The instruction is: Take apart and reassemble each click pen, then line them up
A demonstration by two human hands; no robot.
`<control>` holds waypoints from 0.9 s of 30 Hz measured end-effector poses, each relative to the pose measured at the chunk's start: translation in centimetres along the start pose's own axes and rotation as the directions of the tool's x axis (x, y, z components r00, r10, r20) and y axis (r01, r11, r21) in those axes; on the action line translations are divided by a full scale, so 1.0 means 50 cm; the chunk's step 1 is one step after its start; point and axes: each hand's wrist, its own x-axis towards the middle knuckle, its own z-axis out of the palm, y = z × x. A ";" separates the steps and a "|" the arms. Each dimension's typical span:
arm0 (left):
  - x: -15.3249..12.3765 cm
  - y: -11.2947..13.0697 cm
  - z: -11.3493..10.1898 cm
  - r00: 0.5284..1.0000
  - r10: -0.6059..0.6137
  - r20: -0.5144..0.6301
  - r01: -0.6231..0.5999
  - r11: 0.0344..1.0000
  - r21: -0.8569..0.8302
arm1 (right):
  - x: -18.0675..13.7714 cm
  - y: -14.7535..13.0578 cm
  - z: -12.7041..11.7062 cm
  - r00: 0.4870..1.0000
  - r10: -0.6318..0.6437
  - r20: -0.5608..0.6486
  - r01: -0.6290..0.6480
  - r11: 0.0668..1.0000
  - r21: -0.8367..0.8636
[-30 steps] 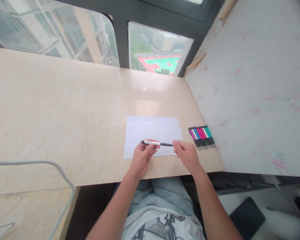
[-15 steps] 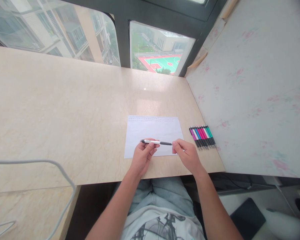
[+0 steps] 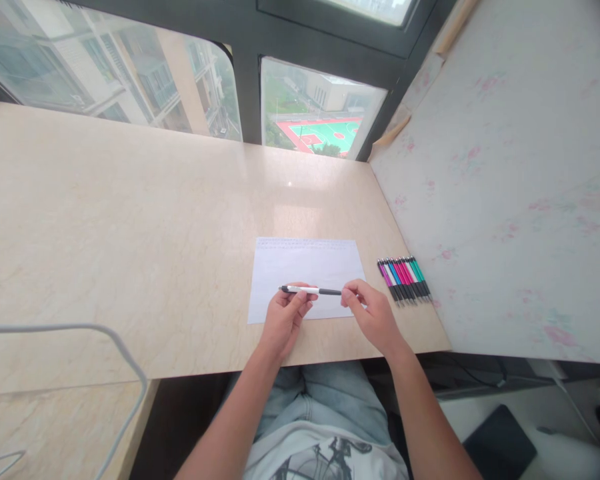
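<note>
A white and black ballpoint pen [image 3: 325,291] lies level across the space between my hands, above a sheet of paper [image 3: 305,265]. My left hand [image 3: 283,319] is closed around its white barrel, thumb on top, with the black clicker end poking out to the left. At the other end, my right hand [image 3: 375,313] pinches the tip beyond the black grip; the fingers hide the point itself. Rows of small handwriting run along the top of the sheet.
Several pens [image 3: 404,280] in purple, white, blue, pink and green lie side by side on the marble-patterned table [image 3: 145,253], right of the paper. A flowered wall [image 3: 505,200] bounds the right side. A grey cable [image 3: 125,343] arcs at lower left.
The view has tilted up slightly, so everything sits a little lower. Both hands keep hold of the pen; my right hand has shifted slightly left.
</note>
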 end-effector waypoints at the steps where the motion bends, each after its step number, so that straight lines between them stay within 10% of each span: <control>1: 0.000 0.000 0.000 1.000 0.000 0.009 0.000 1.000 0.001 | 0.000 0.000 0.001 1.000 -0.009 -0.003 0.009 1.000 -0.019; 27: -0.001 -0.005 0.000 1.000 0.024 -0.001 -0.024 0.999 0.024 | -0.011 0.010 0.024 0.996 0.060 -0.069 -0.061 0.998 -0.003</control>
